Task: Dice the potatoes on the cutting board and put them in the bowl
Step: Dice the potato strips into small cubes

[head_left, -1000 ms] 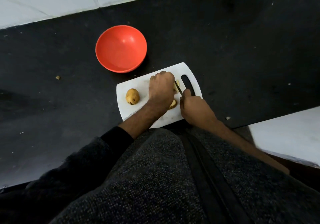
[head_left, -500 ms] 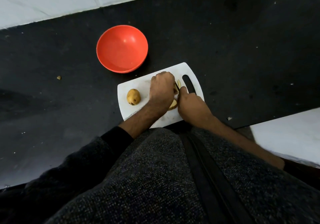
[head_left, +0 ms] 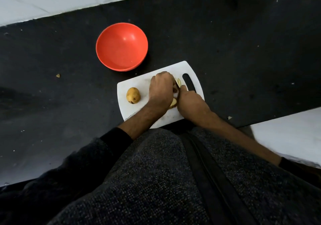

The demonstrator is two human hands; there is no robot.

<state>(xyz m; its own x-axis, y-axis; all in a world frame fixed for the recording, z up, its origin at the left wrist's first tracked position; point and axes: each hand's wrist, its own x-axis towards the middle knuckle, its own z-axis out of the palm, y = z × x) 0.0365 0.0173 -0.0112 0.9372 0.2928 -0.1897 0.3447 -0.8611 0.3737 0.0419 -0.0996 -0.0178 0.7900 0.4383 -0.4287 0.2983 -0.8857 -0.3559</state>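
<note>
Yellow-fleshed potato pieces [head_left: 174,92] are being pinned under the curled left hand [head_left: 160,90], while a knife, itself hidden, is apparently being gripped in the right hand [head_left: 188,101], touching on their right side. Both hands are being kept over the white plastic cutting board [head_left: 137,83]. A whole brown potato [head_left: 133,95] is lying just left of the left hand, its long axis pointing away. Beyond, on the black worktop [head_left: 243,50], the round red bowl [head_left: 122,46] is standing empty.
</note>
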